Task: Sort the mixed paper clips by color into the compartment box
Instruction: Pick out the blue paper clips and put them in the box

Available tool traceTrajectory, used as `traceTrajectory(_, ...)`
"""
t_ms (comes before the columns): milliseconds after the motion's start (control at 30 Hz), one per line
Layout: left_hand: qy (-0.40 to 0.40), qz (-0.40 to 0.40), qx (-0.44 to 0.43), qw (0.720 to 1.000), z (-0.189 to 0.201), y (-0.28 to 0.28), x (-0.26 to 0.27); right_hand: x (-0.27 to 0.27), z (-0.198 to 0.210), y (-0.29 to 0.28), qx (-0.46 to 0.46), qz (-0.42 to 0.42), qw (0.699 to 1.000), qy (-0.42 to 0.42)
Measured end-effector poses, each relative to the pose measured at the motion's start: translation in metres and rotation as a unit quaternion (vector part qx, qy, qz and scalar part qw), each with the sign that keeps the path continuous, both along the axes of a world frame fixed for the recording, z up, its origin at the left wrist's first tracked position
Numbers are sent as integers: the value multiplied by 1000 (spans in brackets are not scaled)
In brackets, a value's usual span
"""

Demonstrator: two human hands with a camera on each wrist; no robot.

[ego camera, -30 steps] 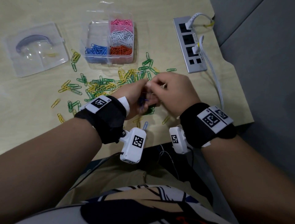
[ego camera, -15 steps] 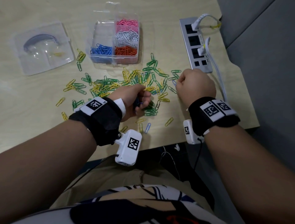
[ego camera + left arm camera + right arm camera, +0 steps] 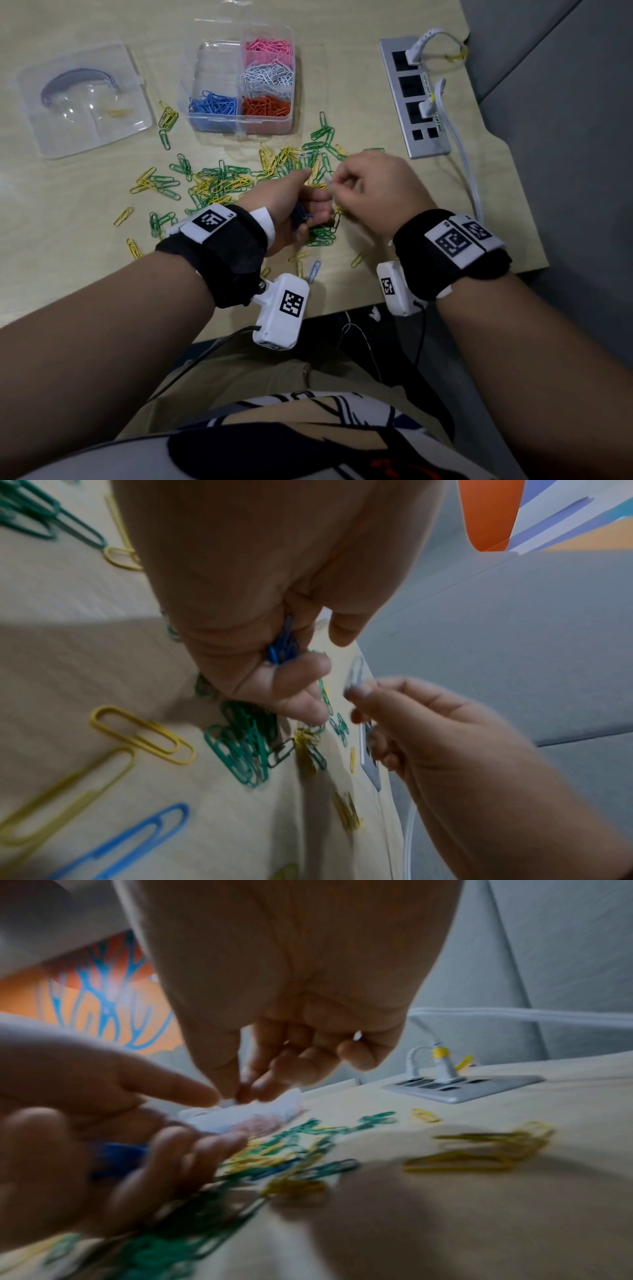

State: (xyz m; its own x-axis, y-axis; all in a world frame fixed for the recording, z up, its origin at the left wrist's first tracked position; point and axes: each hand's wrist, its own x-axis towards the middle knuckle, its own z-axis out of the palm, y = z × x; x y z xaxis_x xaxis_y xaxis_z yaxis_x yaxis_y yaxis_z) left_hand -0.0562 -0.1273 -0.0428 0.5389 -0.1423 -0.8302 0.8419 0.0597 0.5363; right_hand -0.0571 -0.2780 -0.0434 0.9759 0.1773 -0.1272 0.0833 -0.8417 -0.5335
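Observation:
The clear compartment box stands at the back of the table with pink, white, blue and orange clips in separate cells. A mixed spread of green and yellow paper clips covers the middle. My left hand cups a bunch of blue clips in its curled fingers. My right hand pinches a single pale blue clip right beside the left hand's fingertips. One blue clip lies near the front edge.
A clear plastic lid lies at the back left. A grey power strip with white plugs and a cable runs along the right side. The table's front edge is just under my wrists.
My right hand went out to the right to the table half a second ago and has come back to the left hand with a blue clip pinched.

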Motion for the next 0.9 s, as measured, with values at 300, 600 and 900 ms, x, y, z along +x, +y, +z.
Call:
traceTrajectory(300, -18, 6, -6, 1000, 3, 14, -1, 7, -22, 4, -97, -53, 992, 60)
traceTrajectory(600, -12, 18, 6, 1000, 4, 25, -4, 8, -15, 2, -112, -55, 992, 27)
traceTrajectory(900, -1, 16, 15, 1000, 3, 27, -7, 7, -23, 18, -242, 27, 969, -39)
